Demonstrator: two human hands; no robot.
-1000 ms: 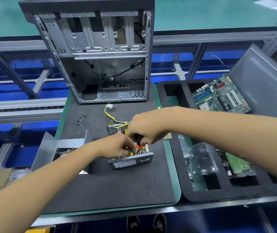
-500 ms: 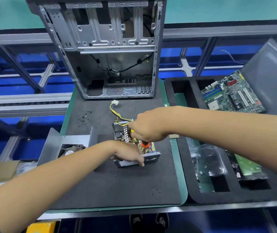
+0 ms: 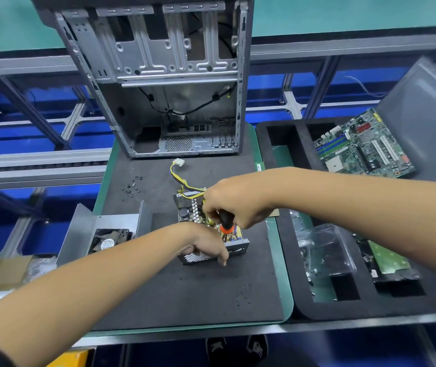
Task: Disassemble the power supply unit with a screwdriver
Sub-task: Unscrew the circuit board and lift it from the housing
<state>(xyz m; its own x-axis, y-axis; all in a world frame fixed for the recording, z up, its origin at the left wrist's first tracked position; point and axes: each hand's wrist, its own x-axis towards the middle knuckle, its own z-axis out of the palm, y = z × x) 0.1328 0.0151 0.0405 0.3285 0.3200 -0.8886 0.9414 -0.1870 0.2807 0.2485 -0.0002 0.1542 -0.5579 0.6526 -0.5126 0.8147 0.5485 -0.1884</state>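
**benchrat:** So where was the thing sitting?

**solderjoe:** The opened silver metal power supply unit with the perforated sides (image 3: 213, 231) sat about mid-way on the dark grey foam mat (image 3: 190, 295), lid off, yellow board and parts showing. The right hand (image 3: 234, 203) was over it, fingers curled around the black-and-orange-handled screwdriver (image 3: 225, 221), pointing down into the unit. The left hand (image 3: 205, 243) rested on the near front corner, fingers bent down over the mesh edge, holding it in place.

**benchrat:** And the wires?

**solderjoe:** A yellow-and-black cable bundle with a white plug (image 3: 178, 165) ran from the back of the unit toward the empty grey steel computer case (image 3: 164, 80) standing at the far edge of the mat. A little scatter of small dark screws (image 3: 132, 188) lay to the left of that. The bent grey sheet-metal cover with a black fan in it (image 3: 105, 234) was just left of the unit. Off to the right, a black foam tray with cut-out compartments (image 3: 299, 287) held a green motherboard (image 3: 362, 147) at the far end, plus clear plastic bags nearer.
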